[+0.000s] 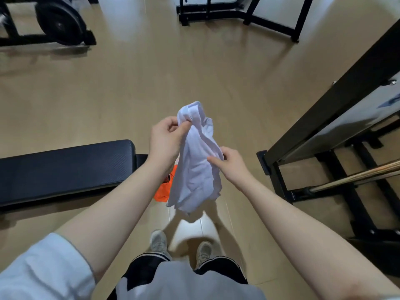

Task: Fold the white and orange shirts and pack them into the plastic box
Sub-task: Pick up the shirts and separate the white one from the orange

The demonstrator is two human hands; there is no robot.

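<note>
The white shirt [195, 167] hangs bunched and crumpled in the air in front of me, above the wooden floor. My left hand [167, 140] pinches its top end between thumb and fingers. My right hand [227, 162] grips the shirt's right side lower down. Behind and below the white cloth, part of the orange shirt [165, 190] shows near the end of the bench; the rest of it is hidden. No plastic box is in view.
A black padded bench [65, 167] runs in from the left. A black metal rack [329, 135] with wooden bars stands on the right. More black gym equipment [58, 20] stands far left and at the top. My feet [179, 247] stand on the floor below.
</note>
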